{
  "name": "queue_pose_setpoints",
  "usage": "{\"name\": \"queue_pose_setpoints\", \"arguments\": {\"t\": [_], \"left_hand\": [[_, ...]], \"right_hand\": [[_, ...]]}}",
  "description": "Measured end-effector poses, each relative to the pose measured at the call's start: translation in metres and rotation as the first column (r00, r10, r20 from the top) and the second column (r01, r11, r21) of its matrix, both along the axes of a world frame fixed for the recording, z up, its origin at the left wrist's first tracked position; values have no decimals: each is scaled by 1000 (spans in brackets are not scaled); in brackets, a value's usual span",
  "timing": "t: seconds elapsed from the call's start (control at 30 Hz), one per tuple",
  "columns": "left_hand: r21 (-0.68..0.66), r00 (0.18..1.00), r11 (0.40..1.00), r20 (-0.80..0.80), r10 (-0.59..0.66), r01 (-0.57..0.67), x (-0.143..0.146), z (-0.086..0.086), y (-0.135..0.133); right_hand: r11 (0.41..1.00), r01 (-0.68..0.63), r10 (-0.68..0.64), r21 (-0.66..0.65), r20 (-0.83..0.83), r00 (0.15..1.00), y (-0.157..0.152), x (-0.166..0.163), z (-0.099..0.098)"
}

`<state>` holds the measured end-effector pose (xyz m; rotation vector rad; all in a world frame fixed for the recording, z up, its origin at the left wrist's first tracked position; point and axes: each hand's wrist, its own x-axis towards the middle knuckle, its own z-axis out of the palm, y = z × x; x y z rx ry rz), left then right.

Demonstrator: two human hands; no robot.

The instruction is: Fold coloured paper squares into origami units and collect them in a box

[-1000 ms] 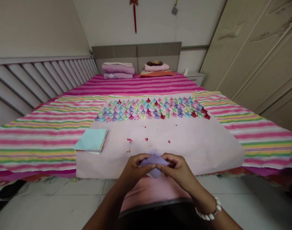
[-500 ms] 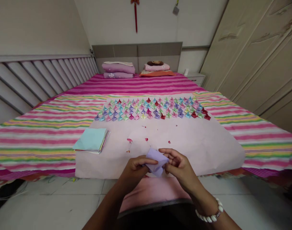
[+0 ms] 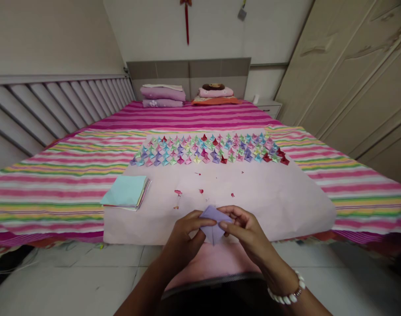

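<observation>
A folded piece of purple origami paper (image 3: 214, 215) is held between both hands above the near edge of the pale sheet (image 3: 272, 197). My left hand (image 3: 189, 230) grips its left corner, index finger stretched across the front and thumb below. On the right corner, my right hand (image 3: 244, 226) presses its thumb on the front with its fingers behind. The paper is diamond-shaped, and a crease runs down its lower half. Farther back on the sheet, several rows of small folded paper pieces (image 3: 205, 151) in many colours stand close together.
To the left lies a stack of square paper (image 3: 126, 191), light blue on top. Small red marks or scraps (image 3: 178, 192) dot the sheet. Beneath is a striped bedspread (image 3: 55, 184); folded bedding (image 3: 163, 94) sits by the headboard. A wardrobe (image 3: 358, 79) stands at right.
The purple paper has turned more level and its creased front now faces me. My right thumb has moved from the paper's edge onto its front. My left hand has shifted slightly.
</observation>
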<state>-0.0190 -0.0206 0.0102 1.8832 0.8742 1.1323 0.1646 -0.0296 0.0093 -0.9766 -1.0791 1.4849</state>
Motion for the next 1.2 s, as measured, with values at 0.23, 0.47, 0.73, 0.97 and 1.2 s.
{"name": "queue_pose_setpoints", "arguments": {"t": [0.23, 0.47, 0.73, 0.97, 1.2], "left_hand": [[-384, 986, 923, 154, 67, -3, 0, -1, -2], [-570, 855, 786, 507, 108, 239, -1, -1, 1], [-681, 976, 732, 152, 156, -11, 6, 1, 5], [-559, 980, 824, 98, 176, -92, 8, 1, 3], [-558, 961, 817, 113, 252, -148, 6, 2, 3]], "right_hand": [[1000, 11, -11, -17, 3, 1000, 3, 0, -3], [998, 58, -58, -6, 32, 998, 5, 0, -5], [1000, 4, -4, 17, 32, 999, 2, -8, -8], [999, -16, 17, -33, 33, 999, 1, -9, -4], [995, 90, -94, 37, 136, 986, 0, -5, -4]]}}
